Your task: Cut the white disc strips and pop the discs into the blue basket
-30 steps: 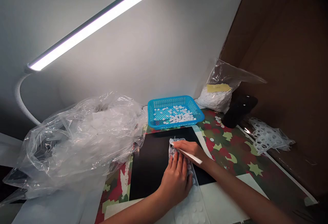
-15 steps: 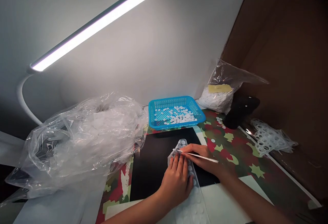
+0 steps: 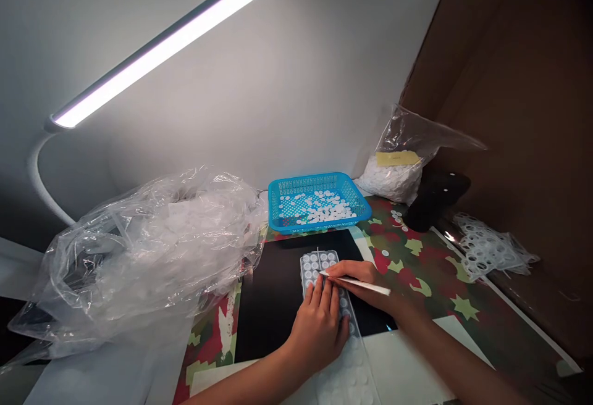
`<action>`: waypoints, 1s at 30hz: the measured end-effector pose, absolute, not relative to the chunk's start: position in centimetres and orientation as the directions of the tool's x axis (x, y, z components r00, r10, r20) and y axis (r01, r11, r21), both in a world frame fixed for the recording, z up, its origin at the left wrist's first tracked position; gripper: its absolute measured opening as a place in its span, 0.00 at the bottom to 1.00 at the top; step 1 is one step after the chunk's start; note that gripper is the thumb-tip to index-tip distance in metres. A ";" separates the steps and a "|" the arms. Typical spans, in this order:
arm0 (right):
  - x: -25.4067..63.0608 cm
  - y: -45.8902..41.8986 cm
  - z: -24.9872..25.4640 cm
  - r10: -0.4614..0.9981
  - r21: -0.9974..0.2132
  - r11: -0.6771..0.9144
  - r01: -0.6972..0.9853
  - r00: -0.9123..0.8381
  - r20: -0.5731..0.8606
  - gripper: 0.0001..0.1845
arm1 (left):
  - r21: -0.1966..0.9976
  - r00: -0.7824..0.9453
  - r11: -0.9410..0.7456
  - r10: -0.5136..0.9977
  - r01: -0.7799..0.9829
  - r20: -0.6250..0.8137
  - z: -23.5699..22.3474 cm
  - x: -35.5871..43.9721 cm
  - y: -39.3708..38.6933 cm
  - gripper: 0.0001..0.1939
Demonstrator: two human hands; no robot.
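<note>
A long clear plastic sheet (image 3: 352, 365) with rows of round blisters runs from the near edge onto a black mat (image 3: 269, 294). White discs (image 3: 309, 266) show in the blisters at its far end. My left hand (image 3: 319, 325) lies across the sheet, fingers stretched out and pressing on it. In a pinch, my right hand (image 3: 364, 281) holds a slim white stick-like tool (image 3: 365, 285), its tip at the discs just beyond my left fingertips. Whether the tool has one arm or two is hard to tell.
Behind the mat stands a blue basket (image 3: 273, 207) with loose white discs. A big clear plastic bag (image 3: 152, 263) fills the left. At the right are a labelled bag (image 3: 393, 176), a black object (image 3: 438, 201) and ring-holed plastic offcuts (image 3: 495, 247). A lamp (image 3: 171, 47) hangs above.
The sheet's far-left corner, folded or covered before, now lies flat with its rows of discs in view. The tool has turned slightly in my right hand; my left hand stays put.
</note>
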State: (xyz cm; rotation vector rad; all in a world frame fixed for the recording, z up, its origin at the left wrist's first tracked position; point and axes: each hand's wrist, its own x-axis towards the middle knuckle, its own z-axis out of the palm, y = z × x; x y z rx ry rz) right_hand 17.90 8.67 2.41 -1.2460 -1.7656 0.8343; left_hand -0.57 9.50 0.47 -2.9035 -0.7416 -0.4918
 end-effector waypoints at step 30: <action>18.9 8.2 2.3 0.970 -0.911 0.173 0.375 0.094 0.224 0.11 | -0.017 0.836 -0.877 0.451 0.480 0.312 0.4 -0.7 9.6 0.27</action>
